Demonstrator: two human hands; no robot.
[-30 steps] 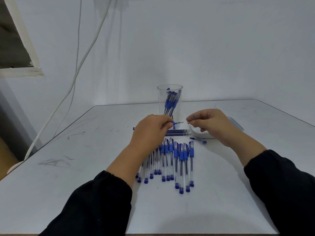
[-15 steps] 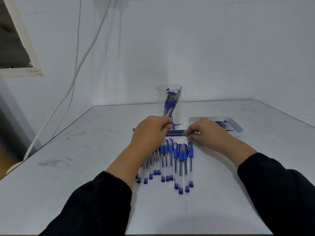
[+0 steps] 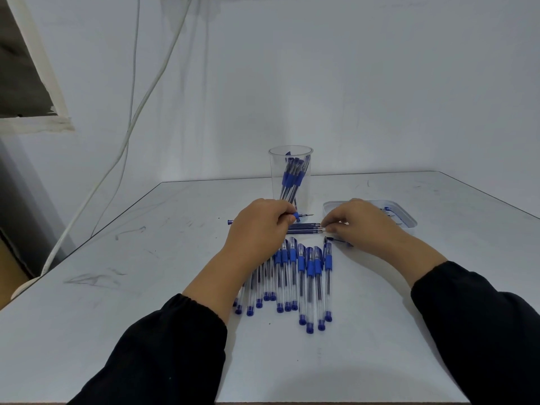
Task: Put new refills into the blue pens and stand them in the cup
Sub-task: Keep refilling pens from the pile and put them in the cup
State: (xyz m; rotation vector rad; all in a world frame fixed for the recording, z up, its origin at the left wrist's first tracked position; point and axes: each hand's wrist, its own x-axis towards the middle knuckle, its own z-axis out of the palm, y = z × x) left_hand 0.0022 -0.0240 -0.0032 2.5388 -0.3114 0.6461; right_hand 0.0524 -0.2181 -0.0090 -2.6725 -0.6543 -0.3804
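Note:
My left hand (image 3: pixel 260 226) grips a blue pen (image 3: pixel 297 215) lying horizontal; its blue end pokes out left of the hand and its tip points right. My right hand (image 3: pixel 359 226) rests low on the table, its fingertips pinching the right end of the loose refills (image 3: pixel 305 227) that lie side by side between both hands. A clear plastic cup (image 3: pixel 290 173) stands behind my left hand with several blue pens upright in it. Several more blue pens (image 3: pixel 309 279) lie in a row in front of my hands.
A shallow clear tray (image 3: pixel 407 220) with small blue parts sits at the right, behind my right hand. A small dark piece (image 3: pixel 336 240) lies under my right wrist. White cables (image 3: pixel 137 112) hang down the wall on the left. The table's left edge runs diagonally.
My right hand dropped from beside the pen tip down onto the table and closed its fingertips at the refills' right end. My left hand kept still with the pen.

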